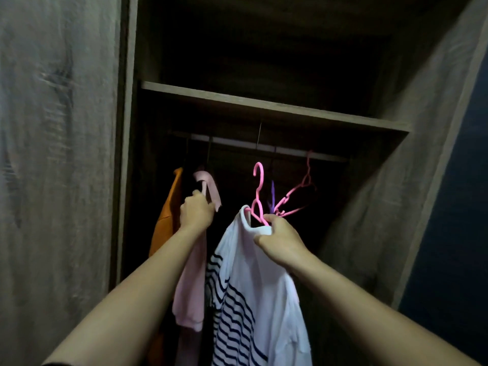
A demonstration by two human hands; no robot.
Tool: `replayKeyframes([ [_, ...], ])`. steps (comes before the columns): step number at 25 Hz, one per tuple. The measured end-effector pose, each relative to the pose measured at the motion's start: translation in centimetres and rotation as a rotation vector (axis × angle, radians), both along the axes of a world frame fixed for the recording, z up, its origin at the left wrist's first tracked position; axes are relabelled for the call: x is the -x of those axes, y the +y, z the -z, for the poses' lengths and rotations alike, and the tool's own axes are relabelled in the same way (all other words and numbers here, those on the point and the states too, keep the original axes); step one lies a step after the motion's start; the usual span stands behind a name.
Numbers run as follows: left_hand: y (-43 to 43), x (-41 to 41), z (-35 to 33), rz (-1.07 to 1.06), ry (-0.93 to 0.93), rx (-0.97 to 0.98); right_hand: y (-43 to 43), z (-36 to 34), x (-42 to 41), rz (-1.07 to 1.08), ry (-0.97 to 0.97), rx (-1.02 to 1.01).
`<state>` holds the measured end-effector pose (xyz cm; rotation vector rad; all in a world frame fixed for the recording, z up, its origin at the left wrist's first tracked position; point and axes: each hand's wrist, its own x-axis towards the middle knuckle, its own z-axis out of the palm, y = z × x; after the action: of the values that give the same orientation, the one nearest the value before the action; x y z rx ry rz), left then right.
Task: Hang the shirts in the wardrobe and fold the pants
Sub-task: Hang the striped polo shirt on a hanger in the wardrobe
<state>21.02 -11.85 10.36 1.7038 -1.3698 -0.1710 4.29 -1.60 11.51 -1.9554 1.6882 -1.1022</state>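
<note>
Right hand (280, 241) pinches the collar of the striped shirt (253, 299) plus its pink hanger (257, 191). Left hand (196, 211) grips the pink shirt (191, 281) just beside it. The rail (264, 147) is up above both. I reckon the hook could snag the spare hangers (293, 196) right past the right hand, or the collar could slide off.

**Off to the sides**

Hooked on pale metal rail (232, 141) and tilted: empty pink plastic hanger (295, 190). Just left of it, narrow purple plastic hanger (272, 194), mostly hidden. Far left, orange fabric garment (169, 207). At right edge, dark blue wall (454, 207).
</note>
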Motion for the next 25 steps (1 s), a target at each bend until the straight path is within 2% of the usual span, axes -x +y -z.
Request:
replayKeyframes([
  [5,-1.6,-1.8,2.5,-0.184,0.049,0.174,-5.9,0.1,0.1,-0.039,0.111,0.033],
  [11,-2.5,-3.0,3.1,-0.227,-0.026,0.283,-13.3,-3.9,-3.5,-0.026,0.226,0.043],
  [18,-3.3,-3.5,3.0,-0.174,0.023,0.346,-19.9,-7.8,-5.2,0.049,0.298,0.053],
  [25,-2.7,-1.3,2.8,-0.039,-0.021,0.327,-23.1,-6.2,-6.0,0.009,0.391,-0.044],
])
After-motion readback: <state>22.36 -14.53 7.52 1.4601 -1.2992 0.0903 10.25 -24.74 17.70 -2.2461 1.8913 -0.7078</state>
